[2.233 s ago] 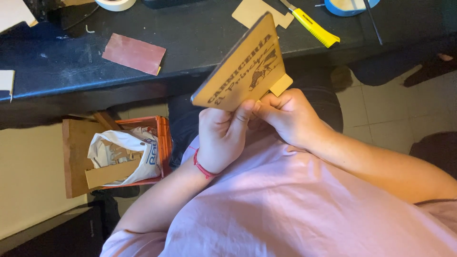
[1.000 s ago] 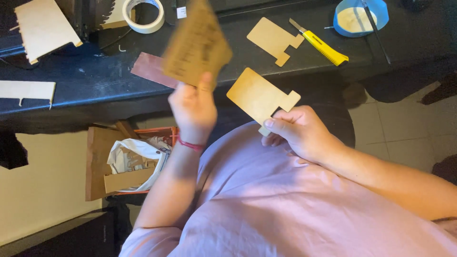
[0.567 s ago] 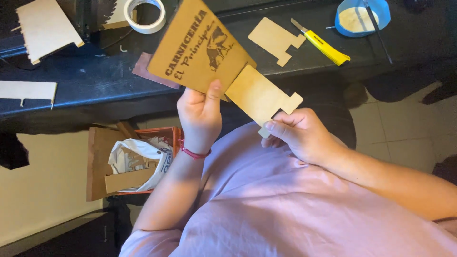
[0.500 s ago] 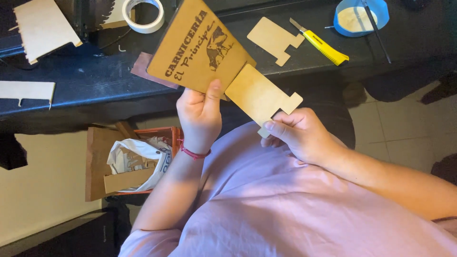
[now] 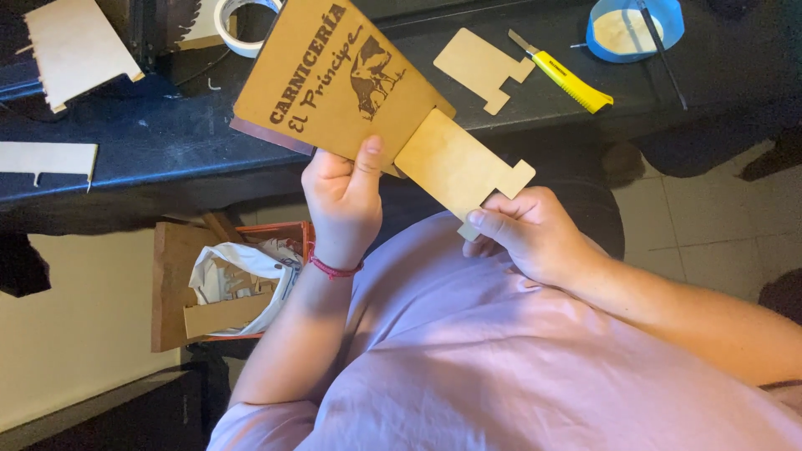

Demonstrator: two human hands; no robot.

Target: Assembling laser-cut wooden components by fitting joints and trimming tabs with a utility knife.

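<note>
The left hand (image 5: 342, 205) grips the engraved wooden panel (image 5: 334, 79) by its near edge, tilted up over the dark surface (image 5: 150, 142). Just right, the right hand (image 5: 530, 234) pinches the notched wooden tab (image 5: 459, 163) — its long axis slanting far-left, its far end touching the panel's near right edge.

The engraved board (image 5: 334, 79) was held by the left hand (image 5: 344, 205) over the bench's (image 5: 150, 142) near edge, overlapping the notched piece (image 5: 464, 163) in the right hand (image 5: 535, 234). Behind them on the bench lay a second notched piece (image 5: 480, 60), a knife (image 5: 564, 73) to its right, then a round lid (image 5: 635, 29). A tape roll (image 5: 238, 21) sat at the far edge; a box (image 5: 225, 284) stood on the floor below.
</note>
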